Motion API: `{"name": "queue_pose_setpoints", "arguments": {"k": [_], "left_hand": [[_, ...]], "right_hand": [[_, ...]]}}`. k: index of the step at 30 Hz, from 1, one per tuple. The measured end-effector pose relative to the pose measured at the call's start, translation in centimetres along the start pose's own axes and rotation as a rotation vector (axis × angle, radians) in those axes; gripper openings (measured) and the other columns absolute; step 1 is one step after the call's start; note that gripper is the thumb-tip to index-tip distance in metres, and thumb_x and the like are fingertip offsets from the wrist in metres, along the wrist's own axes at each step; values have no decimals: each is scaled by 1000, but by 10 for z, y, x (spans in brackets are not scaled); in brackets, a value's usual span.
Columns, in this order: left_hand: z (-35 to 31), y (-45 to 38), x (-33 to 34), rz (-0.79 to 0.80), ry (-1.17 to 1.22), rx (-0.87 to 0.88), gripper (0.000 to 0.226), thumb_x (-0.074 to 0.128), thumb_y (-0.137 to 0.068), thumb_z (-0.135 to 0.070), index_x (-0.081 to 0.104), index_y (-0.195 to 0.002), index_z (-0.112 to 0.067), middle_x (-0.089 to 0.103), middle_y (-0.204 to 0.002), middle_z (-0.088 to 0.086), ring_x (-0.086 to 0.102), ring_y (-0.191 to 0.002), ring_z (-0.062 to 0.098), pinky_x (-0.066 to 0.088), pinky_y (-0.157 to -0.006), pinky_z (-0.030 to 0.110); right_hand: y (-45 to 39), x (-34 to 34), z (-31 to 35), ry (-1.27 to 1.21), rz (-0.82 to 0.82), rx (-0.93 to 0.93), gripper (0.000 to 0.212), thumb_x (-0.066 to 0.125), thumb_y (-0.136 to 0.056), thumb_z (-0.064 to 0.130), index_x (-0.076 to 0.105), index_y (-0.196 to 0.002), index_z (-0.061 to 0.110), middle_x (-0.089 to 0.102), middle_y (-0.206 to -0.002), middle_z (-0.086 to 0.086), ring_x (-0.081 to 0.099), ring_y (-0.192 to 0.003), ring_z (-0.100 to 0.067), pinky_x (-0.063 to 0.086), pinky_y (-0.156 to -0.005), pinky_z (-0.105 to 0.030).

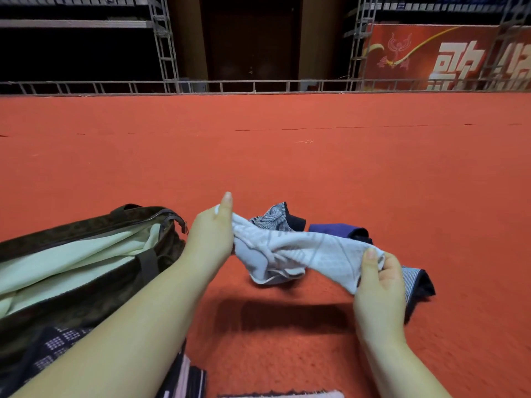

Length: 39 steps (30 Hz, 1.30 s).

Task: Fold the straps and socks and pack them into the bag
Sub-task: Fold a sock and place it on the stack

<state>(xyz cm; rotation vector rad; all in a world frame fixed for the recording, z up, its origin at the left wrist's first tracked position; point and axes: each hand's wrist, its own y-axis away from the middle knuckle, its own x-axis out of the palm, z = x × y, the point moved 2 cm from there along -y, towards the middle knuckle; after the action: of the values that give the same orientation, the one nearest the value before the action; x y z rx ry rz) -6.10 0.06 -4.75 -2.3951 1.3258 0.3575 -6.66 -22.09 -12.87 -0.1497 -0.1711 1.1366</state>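
The fingers of the left hand [211, 225] are tucked behind the white sock [301, 254], so only the thumb shows. The right hand [379, 280] covers one end of that sock and part of a dark striped sock [416, 282] behind it. The brown bag [86, 254] runs off the left edge of the frame. Patterned cloth [51, 349] at the bottom left and a striped piece [281, 394] at the bottom edge are cut off, too little to name.

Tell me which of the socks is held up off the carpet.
The white patterned sock, stretched between the left hand and right hand; the darker ones lie on the carpet.
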Motion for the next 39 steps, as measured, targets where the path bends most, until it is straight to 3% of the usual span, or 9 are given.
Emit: {"name": "queue_pose_setpoints", "arguments": {"k": [6, 9, 12, 17, 23, 27, 32, 36, 39], "left_hand": [[17, -7, 7, 105, -14, -176, 51, 42, -93, -56, 57, -109, -9, 54, -91, 6, 53, -87, 23, 38, -76, 32], [8, 7, 12, 286, -227, 113, 66, 61, -81, -58, 46, -133, -21, 45, -135, 1, 41, -127, 16, 29, -104, 28], [0, 24, 19, 611, -544, 404, 73, 71, -70, -62, 46, -131, -31, 46, -132, -16, 39, -125, 4, 23, -113, 32], [15, 21, 23, 768, -693, 328, 72, 80, -68, -47, 45, -129, -32, 51, -133, -11, 48, -118, 8, 37, -93, 21], [7, 24, 27, 752, -640, 411, 32, 69, -81, -40, 57, -104, -21, 57, -102, -6, 54, -95, 14, 45, -82, 30], [2, 22, 22, 669, -558, 420, 19, 57, -88, -26, 43, -75, -27, 52, -74, -11, 47, -69, 10, 35, -58, 20], [1, 24, 20, 707, -448, 353, 17, 65, -82, -26, 51, -73, -24, 50, -66, -9, 44, -59, 8, 36, -57, 27], [2, 25, 16, 784, -351, 284, 20, 73, -72, -35, 62, -80, -22, 60, -72, -6, 52, -65, 10, 44, -63, 32], [0, 28, 15, 808, -348, 282, 30, 78, -65, -42, 64, -81, -21, 62, -74, -7, 53, -67, 7, 45, -65, 31]], "right_hand": [[8, 5, 1, -42, 19, 70, 15, 51, -97, 22, 54, -89, 9, 65, -83, -14, 60, -72, -21, 50, -69, -28], [9, 11, -3, -220, 66, 313, 19, 46, -99, 16, 58, -87, 7, 69, -86, -21, 67, -71, -24, 59, -67, -42], [14, 14, -2, -439, 167, 536, 25, 39, -101, 11, 58, -86, 6, 69, -60, -3, 62, -47, -8, 52, -43, -22], [15, 16, 2, -663, 185, 629, 20, 41, -100, 11, 56, -88, 3, 65, -51, -2, 60, -39, -8, 50, -39, -20], [16, 15, 17, -764, 192, 667, 23, 43, -99, 12, 54, -80, 5, 60, -45, 0, 58, -37, -4, 48, -38, -17], [9, 9, 8, -317, 104, 306, 27, 47, -98, 35, 58, -103, 11, 72, -96, -11, 69, -89, -20, 53, -71, -30], [21, 0, 24, 387, 101, -593, 69, 54, -76, 68, 48, -130, 26, 41, -143, -4, 33, -135, -19, 16, -117, -40], [12, 0, 18, 538, 136, -744, 29, 54, -79, 47, 68, -100, 32, 54, -129, 14, 36, -134, -16, -4, -117, -31], [11, -5, 16, 370, 208, -630, 27, 49, -87, 49, 67, -81, 29, 63, -82, 28, 59, -88, 0, 31, -106, -25]]}}
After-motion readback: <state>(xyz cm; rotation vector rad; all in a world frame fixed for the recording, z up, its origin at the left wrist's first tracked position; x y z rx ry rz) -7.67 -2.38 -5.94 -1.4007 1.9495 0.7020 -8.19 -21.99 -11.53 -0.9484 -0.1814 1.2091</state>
